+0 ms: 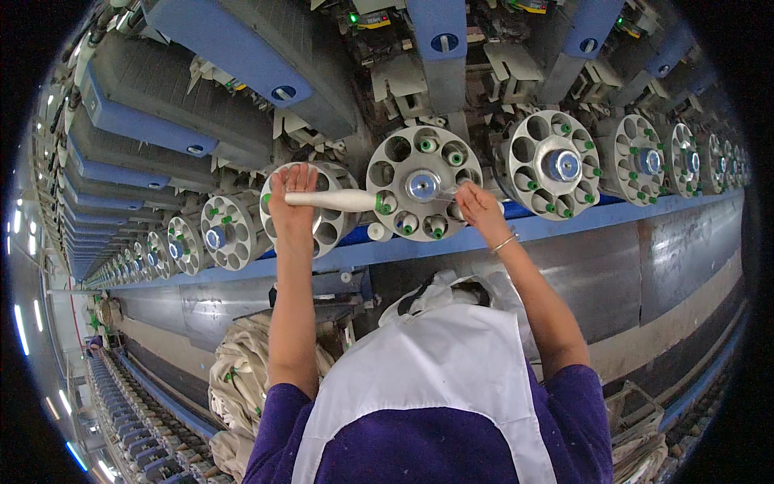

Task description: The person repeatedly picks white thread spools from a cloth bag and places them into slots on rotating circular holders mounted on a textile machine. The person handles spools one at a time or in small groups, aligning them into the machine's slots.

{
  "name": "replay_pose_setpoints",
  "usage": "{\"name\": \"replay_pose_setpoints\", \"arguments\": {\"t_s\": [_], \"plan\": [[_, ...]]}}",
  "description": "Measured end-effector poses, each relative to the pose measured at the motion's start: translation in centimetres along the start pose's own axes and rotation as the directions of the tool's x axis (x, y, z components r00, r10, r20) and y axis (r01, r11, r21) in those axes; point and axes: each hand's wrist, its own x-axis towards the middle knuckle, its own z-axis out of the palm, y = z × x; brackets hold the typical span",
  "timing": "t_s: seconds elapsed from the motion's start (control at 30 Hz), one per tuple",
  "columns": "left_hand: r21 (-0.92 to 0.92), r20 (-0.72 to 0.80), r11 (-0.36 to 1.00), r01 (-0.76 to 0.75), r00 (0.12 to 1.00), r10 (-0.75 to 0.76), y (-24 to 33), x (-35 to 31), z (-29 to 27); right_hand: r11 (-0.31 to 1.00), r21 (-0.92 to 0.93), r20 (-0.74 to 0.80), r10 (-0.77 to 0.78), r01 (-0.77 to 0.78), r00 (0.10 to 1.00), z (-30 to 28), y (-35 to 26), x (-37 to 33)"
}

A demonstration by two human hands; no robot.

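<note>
A long white yarn bobbin with a green tip lies sideways across my left hand. The fingers point up and hold its left end, and the green tip reaches the rim of a round grey magazine. Several holes of that magazine contain green-tipped bobbins; others look dark. To the right of the silver hub, my right hand is pinched closed. A blurred, pale wisp of yarn runs from its fingertips toward the hub. Another round magazine stands partly hidden behind my left hand.
More round magazines line the machine on both sides, under blue and grey housings. A blue rail and metal panels run below. Pale cloth with green-tipped pieces is heaped at lower left. My white apron bulges forward.
</note>
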Motion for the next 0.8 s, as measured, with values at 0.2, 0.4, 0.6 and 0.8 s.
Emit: {"name": "replay_pose_setpoints", "arguments": {"t_s": [0.2,0.4,0.6,0.8], "plan": [[0.059,0.024,0.996,-0.064,0.998,0.063,-4.2,1.1,-2.2,0.871,-0.445,-0.138,-0.296,0.207,0.945,1.6,-2.2,1.1],[0.433,0.434,0.853,-0.293,0.897,0.087,-10.2,-2.1,3.3,0.608,-0.523,0.371,-0.469,0.598,0.801,7.5,-8.7,3.5],[0.674,0.52,0.739,-0.011,0.718,-0.464,-9.4,-5.8,5.7,0.703,-0.607,0.185,-0.33,0.372,0.926,7.4,-13.0,8.0],[0.757,0.595,0.469,-0.455,0.777,-0.207,-7.3,-3.4,8.5,0.994,-0.104,0.141,0.027,-0.012,0.99,6.8,-5.7,7.0]]}}
